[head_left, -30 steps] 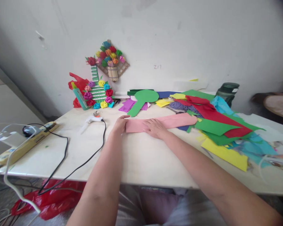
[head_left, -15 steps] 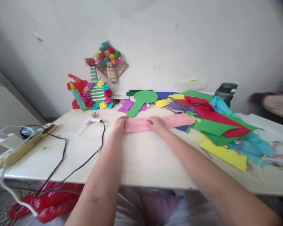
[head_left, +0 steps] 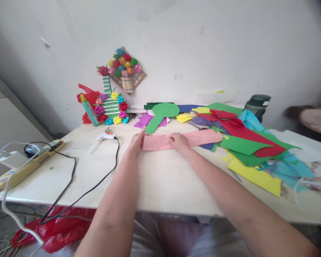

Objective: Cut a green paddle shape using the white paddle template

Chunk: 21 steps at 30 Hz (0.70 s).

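A long strip of pink paper [head_left: 157, 142], seemingly folded in layers, lies across the table in front of me. At its left end stands my left hand [head_left: 137, 142], thumb raised and apart from the fingers, touching the strip's short edge; the other fingers are partly hidden. My right hand [head_left: 179, 141] rests on the middle of the strip, its bent fingers gripping the paper. Just behind the strip lies a green paper cutout [head_left: 164, 111] with a round head and a straight stem. The strip's right end reaches a pile of coloured paper.
A white glue gun [head_left: 104, 137] with a black cord lies left, near a power strip [head_left: 34, 162] and a glue bottle [head_left: 90, 111]. Paper-flower decorations [head_left: 111, 103] stand against the wall. Red paper [head_left: 246, 128], yellow paper [head_left: 254, 175] and a dark bottle [head_left: 256, 107] are on the right.
My left thumb has lifted from the strip's end and now points up. My right hand stays on the middle of the strip, with its fingers slightly more bunched. The view has shifted a little.
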### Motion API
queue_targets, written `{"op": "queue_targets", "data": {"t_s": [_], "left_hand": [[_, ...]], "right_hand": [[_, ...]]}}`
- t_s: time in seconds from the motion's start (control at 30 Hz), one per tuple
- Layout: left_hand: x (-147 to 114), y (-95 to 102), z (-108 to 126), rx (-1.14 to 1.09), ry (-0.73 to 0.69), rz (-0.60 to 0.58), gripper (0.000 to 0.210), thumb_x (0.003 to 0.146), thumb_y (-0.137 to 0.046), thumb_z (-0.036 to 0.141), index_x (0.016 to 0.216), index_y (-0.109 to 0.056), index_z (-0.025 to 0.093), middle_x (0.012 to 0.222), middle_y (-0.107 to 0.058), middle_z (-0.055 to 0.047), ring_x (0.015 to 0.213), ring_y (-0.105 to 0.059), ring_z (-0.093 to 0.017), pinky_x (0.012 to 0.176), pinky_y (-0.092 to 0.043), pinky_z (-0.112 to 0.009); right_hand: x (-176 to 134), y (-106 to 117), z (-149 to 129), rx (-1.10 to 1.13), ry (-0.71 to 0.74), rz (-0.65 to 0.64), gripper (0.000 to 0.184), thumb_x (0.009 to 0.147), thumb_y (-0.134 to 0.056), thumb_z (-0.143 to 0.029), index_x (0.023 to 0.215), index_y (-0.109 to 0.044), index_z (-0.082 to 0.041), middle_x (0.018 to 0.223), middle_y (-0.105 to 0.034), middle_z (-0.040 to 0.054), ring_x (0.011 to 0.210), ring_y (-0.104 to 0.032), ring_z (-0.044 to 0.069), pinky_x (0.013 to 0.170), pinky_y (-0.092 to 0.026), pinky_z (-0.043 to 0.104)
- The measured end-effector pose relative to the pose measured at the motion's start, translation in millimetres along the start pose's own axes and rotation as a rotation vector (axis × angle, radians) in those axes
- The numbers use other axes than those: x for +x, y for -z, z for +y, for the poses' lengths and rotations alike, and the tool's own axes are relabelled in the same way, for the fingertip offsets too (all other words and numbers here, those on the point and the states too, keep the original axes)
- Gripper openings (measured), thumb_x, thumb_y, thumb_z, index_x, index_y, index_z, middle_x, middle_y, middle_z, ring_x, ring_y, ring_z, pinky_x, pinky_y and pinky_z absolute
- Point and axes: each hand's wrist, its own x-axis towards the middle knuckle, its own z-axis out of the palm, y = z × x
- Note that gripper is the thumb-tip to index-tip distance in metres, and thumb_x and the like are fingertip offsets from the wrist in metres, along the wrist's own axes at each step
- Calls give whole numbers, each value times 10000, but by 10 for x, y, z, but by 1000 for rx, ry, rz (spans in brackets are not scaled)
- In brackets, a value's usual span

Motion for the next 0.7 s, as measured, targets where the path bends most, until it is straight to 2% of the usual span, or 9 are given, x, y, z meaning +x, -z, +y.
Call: {"op": "queue_targets", "data": {"t_s": [0.1,0.43,0.57,0.7], "left_hand": [[-22,17,-9,52,-43,-28,486,702,-545,561,823,-641,100,580,-608,-71,519,-564,-144,472,-383,-230],[9,49,-66,79,-100,-68,524,710,-541,575,880,-662,94,628,-628,-134,678,-610,-227,531,-414,-274],[-2,55,-59,113,-113,-76,486,651,-633,535,859,-665,97,665,-641,-101,629,-595,-189,536,-409,-257],[-23,76,-48,126,-120,-135,442,576,-730,438,844,-669,92,651,-637,-55,558,-551,-123,516,-390,-217]], "right_hand": [[-5,6,2,14,-14,-8,213,810,-453,-283,860,-648,-212,946,-656,47,894,-560,182,685,-390,264],[3,-1,-2,19,-50,-32,203,801,-465,-280,858,-653,-229,957,-660,43,888,-573,185,695,-406,266],[-5,9,-5,35,-45,-15,205,799,-461,-262,873,-651,-239,963,-663,31,897,-573,184,714,-412,273],[-11,8,-4,30,-39,-5,218,792,-463,-241,905,-650,-236,972,-666,35,911,-573,179,745,-410,271]]}}
